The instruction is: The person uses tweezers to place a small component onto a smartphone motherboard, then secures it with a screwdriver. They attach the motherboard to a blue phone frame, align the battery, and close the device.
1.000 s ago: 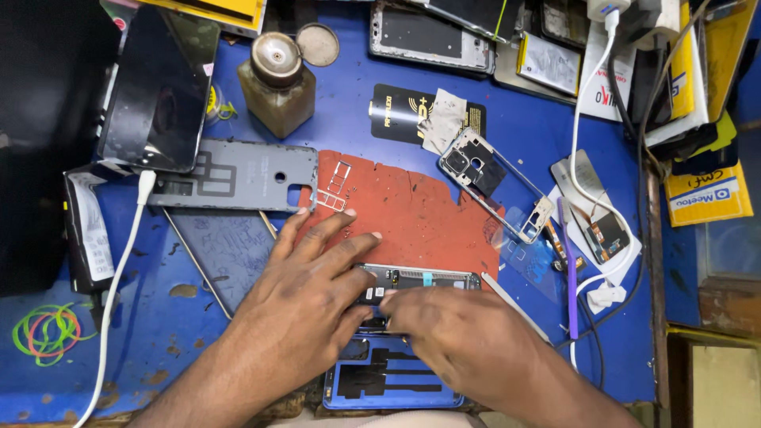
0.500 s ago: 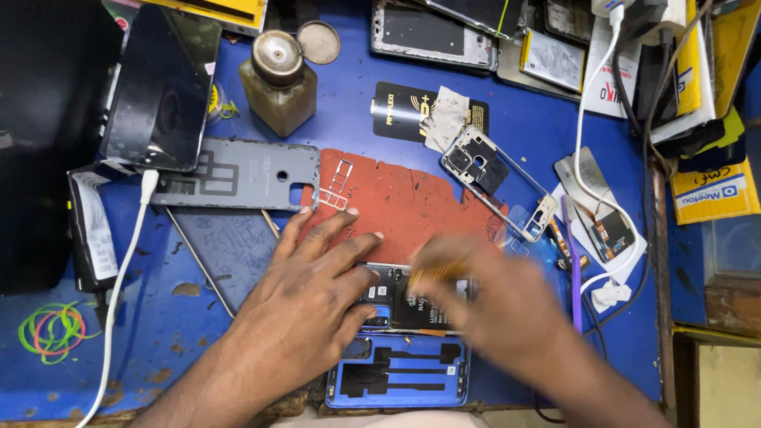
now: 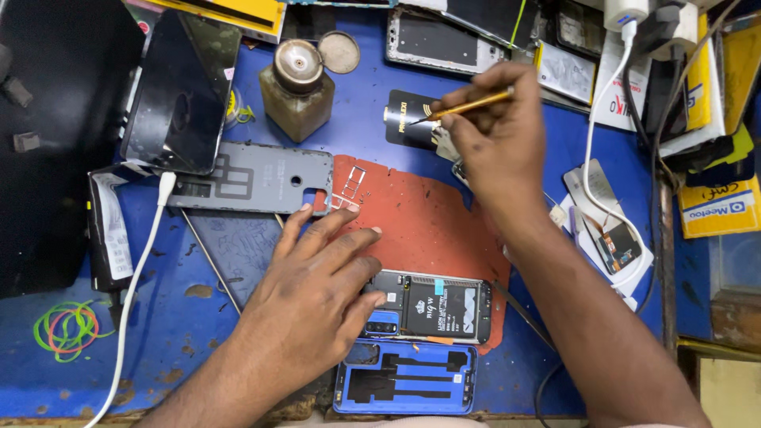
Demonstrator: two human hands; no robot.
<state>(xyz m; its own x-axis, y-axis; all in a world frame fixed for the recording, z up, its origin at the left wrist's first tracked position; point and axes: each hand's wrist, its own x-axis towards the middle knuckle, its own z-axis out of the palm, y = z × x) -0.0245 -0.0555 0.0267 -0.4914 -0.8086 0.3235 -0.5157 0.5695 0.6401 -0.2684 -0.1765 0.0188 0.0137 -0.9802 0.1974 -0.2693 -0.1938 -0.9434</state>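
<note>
My left hand (image 3: pixel 317 293) lies flat on the blue bench, fingers spread, its fingertips resting on the left end of an opened phone (image 3: pixel 440 305) with a black battery. My right hand (image 3: pixel 495 131) is raised over the back of the bench and grips yellow tweezers (image 3: pixel 468 105), whose tip points left above a small black card (image 3: pixel 408 119). The phone lies partly on a red mat (image 3: pixel 420 214). A blue phone back cover (image 3: pixel 404 380) sits just in front of the phone.
A grey phone frame (image 3: pixel 254 178) and a black screen panel (image 3: pixel 182 91) lie at left, with a brown glass bottle (image 3: pixel 297 87) behind. SIM trays (image 3: pixel 349 186), a thin metal rod (image 3: pixel 210 261), rubber bands (image 3: pixel 67 325), a white cable (image 3: pixel 135 277) and phone parts at right crowd the bench.
My right hand has left the opened phone and swung up and back toward the far side, now holding the yellow tweezers over the black card. My left hand stays on the phone.
</note>
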